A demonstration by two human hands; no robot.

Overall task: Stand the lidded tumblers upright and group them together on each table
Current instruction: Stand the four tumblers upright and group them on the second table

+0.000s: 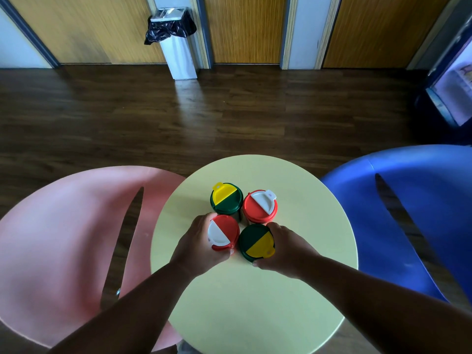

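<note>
- Four lidded tumblers stand upright in a tight square near the middle of the round yellow table point(255, 302).
- At 7 o'clock in the cluster, the red-lidded near tumbler point(224, 232) is wrapped by the left hand point(196, 247), fingers curled round its far side and thumb at the near rim.
- At 5 o'clock, the green-lidded near tumbler point(256, 242) is gripped likewise by the right hand point(286, 247).
- The green-lidded far tumbler point(226, 198) sits at 11 o'clock and the red-lidded far tumbler point(260, 206) at 1 o'clock, all just beside one another.
- Bare tabletop rings the cluster; the widest stretch lies toward 6 o'clock.
- A pink chair point(63, 238) abuts the table at 9 o'clock, and a blue chair point(421, 200) stands at 3 o'clock.
</note>
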